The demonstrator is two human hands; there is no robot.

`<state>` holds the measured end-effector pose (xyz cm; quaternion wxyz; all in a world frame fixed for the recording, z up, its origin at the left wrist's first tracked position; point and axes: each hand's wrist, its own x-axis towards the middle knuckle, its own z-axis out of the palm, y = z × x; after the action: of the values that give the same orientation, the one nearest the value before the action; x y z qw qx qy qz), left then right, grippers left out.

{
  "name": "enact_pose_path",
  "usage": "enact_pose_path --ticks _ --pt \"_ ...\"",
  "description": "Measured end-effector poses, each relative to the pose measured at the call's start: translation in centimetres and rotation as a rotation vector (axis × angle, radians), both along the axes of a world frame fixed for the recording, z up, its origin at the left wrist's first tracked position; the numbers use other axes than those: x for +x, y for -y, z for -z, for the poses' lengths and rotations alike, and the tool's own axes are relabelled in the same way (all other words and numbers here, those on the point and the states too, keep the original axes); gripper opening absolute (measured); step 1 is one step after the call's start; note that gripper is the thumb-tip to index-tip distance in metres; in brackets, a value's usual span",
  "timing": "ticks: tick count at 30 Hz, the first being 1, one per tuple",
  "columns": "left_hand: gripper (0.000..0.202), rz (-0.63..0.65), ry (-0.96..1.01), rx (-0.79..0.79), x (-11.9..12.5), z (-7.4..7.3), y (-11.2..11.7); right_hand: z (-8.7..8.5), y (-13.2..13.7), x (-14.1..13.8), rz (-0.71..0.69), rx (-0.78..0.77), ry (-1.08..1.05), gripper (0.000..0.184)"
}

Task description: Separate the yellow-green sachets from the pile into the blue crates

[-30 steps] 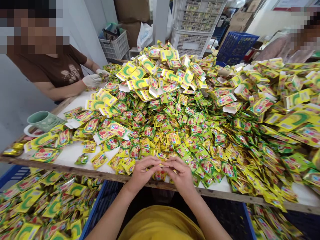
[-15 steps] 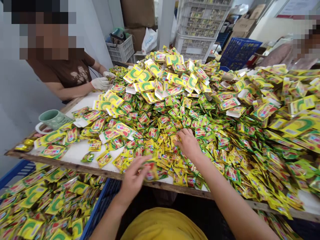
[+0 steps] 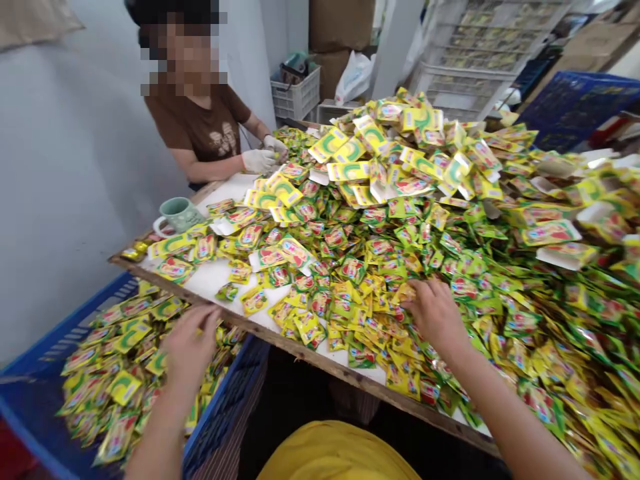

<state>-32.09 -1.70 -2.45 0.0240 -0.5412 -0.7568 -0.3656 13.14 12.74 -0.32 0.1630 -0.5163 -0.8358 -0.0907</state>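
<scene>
Head view, by item. Left hand [image 3: 193,340], lower left: shifted within half a second from the table's [image 3: 205,279] front edge, where it had a box, to above the blue crate [image 3: 30,407]; fingers part-curled, no box showing, though blur means I cannot tell whether anything is held. Boxes [image 3: 123,387]: heaped in that crate. Right hand [image 3: 440,313], right of centre: fingertips narrow against a yellow packet [image 3: 406,292] in the heap; pinched or merely touched, I cannot tell. My reading: two stages overlap.

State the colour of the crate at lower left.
Blue crate; shows best in the head view.
</scene>
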Motion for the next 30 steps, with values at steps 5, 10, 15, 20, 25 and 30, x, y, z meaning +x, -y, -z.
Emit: enact_pose_path --ticks 5,10,15,20,25,30 --pt "0.050 0.540 -0.317 -0.067 7.7 -2.9 -13.1 1.4 0.9 1.2 0.124 0.009 -0.120 0.023" --pt "0.049 0.700 -0.575 -0.216 9.3 -3.3 -18.9 -2.5 1.0 1.0 -0.027 -0.195 -0.150 0.013" --pt "0.037 0.557 -0.617 -0.177 9.4 -5.8 -17.8 -6.9 -3.5 -3.8 -0.128 -0.286 0.194 0.031" --pt "0.035 0.416 -0.299 -0.237 10.7 -7.1 -12.6 -7.3 -5.5 -6.1 -0.108 -0.222 0.287 0.025" --pt "0.052 0.513 0.204 -0.369 17.9 -4.2 -7.8 -6.0 -2.1 -3.4 0.001 -0.220 -0.122 0.022" --pt "0.048 0.563 0.139 -0.364 25.5 -1.6 -6.4 -3.8 4.5 -3.3 0.171 -0.250 -1.017 0.039"
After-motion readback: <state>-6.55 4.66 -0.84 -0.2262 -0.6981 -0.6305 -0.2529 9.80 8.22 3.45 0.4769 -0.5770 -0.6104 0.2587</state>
